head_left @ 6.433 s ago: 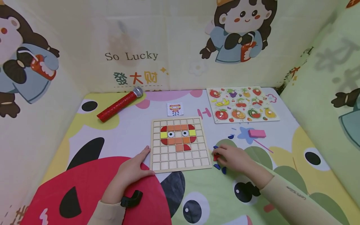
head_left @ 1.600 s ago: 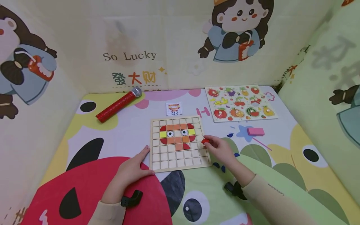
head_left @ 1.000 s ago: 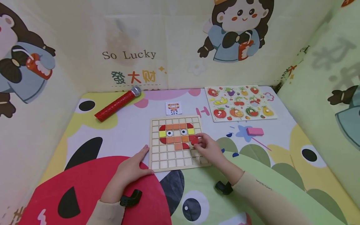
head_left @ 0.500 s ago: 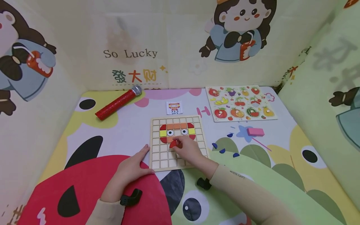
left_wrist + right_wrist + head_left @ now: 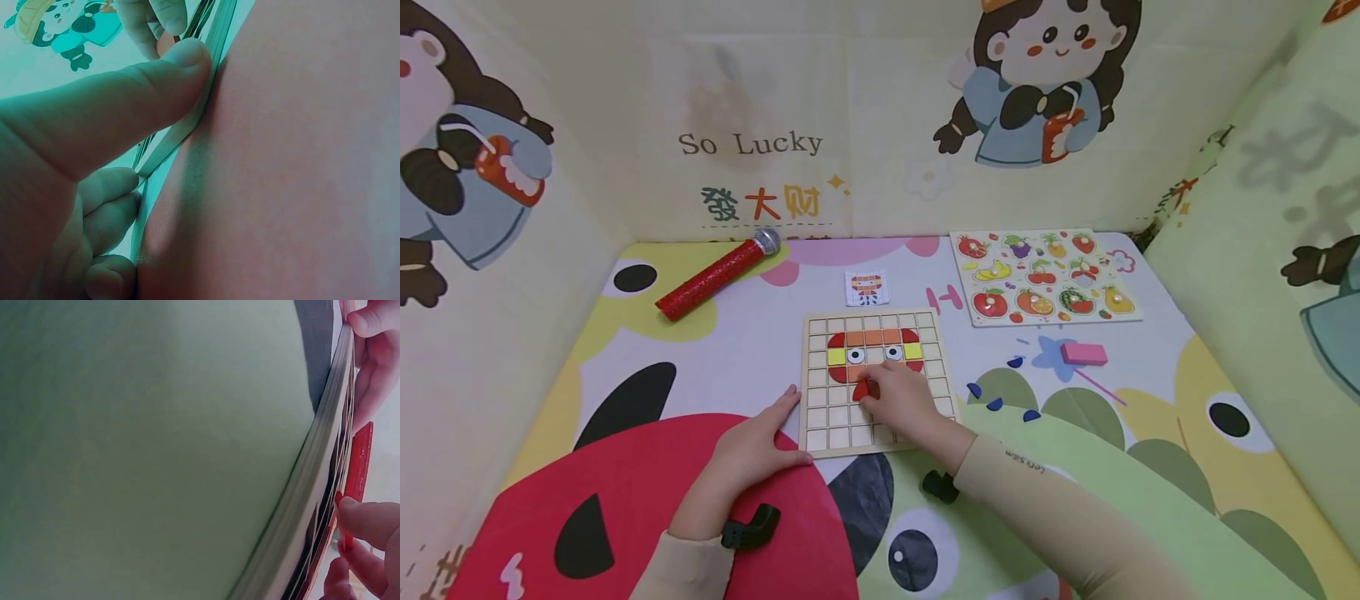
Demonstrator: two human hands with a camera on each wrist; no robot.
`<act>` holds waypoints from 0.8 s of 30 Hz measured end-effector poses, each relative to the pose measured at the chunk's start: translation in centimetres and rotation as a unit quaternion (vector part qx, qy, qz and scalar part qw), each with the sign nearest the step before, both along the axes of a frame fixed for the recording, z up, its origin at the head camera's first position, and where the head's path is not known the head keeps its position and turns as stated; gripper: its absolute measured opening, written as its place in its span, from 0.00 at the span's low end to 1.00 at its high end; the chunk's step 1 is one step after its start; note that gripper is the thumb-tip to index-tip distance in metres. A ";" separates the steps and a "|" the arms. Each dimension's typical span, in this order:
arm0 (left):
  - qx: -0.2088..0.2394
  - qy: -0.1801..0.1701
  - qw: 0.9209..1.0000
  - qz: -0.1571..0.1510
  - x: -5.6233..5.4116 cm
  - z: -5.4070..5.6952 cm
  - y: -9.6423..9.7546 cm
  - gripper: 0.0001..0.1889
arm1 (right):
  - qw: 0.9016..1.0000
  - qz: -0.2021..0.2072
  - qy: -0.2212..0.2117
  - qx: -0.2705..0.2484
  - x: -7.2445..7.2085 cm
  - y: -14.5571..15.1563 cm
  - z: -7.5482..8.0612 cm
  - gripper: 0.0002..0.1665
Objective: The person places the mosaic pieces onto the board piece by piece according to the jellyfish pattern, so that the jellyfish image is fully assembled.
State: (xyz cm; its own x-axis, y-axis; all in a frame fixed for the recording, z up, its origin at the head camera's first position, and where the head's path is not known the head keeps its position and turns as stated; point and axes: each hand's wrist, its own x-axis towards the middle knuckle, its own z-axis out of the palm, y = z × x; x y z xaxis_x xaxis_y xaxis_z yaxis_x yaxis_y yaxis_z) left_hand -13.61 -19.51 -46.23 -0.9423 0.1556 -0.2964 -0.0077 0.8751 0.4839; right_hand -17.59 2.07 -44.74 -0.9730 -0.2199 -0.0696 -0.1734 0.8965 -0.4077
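A square wooden grid board (image 5: pixel 838 418) lies in front of me with orange, yellow and red tiles and two eye tiles (image 5: pixel 855 355) set in it. Fingers and thumb of my right hand (image 5: pixel 906 404) pinch a small red quarter-circle tile (image 5: pixel 859 391) at the board, below the orange row; the right wrist view shows the red tile (image 5: pixel 347 536) between thumb and fingers. That hand hides part of the pattern. My left hand (image 5: pixel 748 457) rests at the board's near left corner, thumb against the near edge, fingers along the left side.
Several blue half-round tiles (image 5: pixel 995 404) lie right of the board, near a pink block (image 5: pixel 1084 354). A pattern card (image 5: pixel 867 288) sits behind the board. Farther back are a red microphone (image 5: pixel 718 277) and a fruit puzzle board (image 5: pixel 1047 283).
My right hand has carried the red tile from the board's right side leftward to its middle, uncovering the blue tiles; in the last half second it barely moved. My left hand has stayed put.
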 end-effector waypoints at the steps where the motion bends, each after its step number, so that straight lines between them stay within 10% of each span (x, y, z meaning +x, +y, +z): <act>1: -0.001 0.001 1.000 0.000 0.0 0.0 0.0 0.57 | 1.000 0.001 0.001 0.003 0.0 0.0 0.0 0.20; 24: -0.001 0.005 1.000 -0.005 0.0 0.0 0.0 0.57 | 0.999 -0.019 0.023 0.031 -0.1 0.6 -0.4 0.15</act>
State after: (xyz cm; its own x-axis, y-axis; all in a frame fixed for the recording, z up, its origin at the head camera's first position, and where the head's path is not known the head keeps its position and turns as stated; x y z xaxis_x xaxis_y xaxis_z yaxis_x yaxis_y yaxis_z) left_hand -13.59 -19.56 -46.25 -0.9436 0.1650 -0.2869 0.0067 0.8762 0.4819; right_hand -17.70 2.70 -45.17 -0.9832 -0.1789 -0.0371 -0.1555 0.9260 -0.3440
